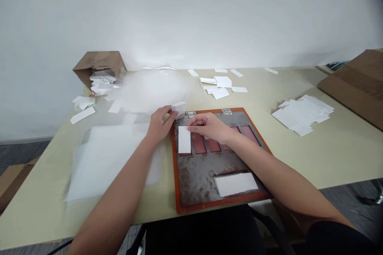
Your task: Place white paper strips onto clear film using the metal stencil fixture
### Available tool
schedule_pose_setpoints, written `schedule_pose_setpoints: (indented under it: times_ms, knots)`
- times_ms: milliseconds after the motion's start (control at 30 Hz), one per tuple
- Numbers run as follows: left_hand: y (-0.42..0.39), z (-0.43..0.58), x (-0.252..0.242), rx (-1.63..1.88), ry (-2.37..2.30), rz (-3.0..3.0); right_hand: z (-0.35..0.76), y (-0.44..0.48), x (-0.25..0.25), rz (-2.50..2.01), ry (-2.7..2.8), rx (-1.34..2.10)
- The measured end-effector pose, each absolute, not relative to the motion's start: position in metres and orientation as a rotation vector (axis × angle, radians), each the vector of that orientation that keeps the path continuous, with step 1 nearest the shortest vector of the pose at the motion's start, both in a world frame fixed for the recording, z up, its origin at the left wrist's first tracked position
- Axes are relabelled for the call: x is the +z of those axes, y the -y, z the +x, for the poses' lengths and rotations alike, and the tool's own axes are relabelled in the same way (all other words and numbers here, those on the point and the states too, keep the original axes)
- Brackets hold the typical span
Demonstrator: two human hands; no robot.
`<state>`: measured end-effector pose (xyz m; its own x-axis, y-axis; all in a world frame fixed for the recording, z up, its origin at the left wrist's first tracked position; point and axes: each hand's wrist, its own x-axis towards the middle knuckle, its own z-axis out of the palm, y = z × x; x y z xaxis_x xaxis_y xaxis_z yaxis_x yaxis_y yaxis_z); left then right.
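One white card (184,140) is pinched near its corner by the fingers of the right hand (209,126) over the hinged plate (196,175), perhaps so its face is left free, while a card stack (180,109) is gripped by those of the left hand (160,124), probably for easy reach.

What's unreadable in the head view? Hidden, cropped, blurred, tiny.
All in the head view:
Pink slots: partly hidden by right hand, forearm and white card.
Card stack: count unclear; left hand covers part, edges too fine.
Right cardboard box: cut off by the right edge.
Dark items near it: too small and blurred to identify.
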<state>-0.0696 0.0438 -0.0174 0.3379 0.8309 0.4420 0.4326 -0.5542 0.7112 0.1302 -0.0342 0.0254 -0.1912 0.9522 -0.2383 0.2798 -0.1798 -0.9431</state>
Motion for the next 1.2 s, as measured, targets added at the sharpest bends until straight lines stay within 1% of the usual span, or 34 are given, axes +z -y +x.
schedule_pose_setpoints:
  times_ms: [467, 1200]
  knots:
    - [-0.0415, -0.068, -0.0157, 1.127, -1.092, 2.161, 0.1288, 0.0343, 0.0206, -1.491, 1.425, 1.46]
    - [-0.0388, -0.0676, -0.0123, 1.106, -1.106, 2.159, 0.1293, 0.034, 0.0196, -1.433, 1.564, 1.404]
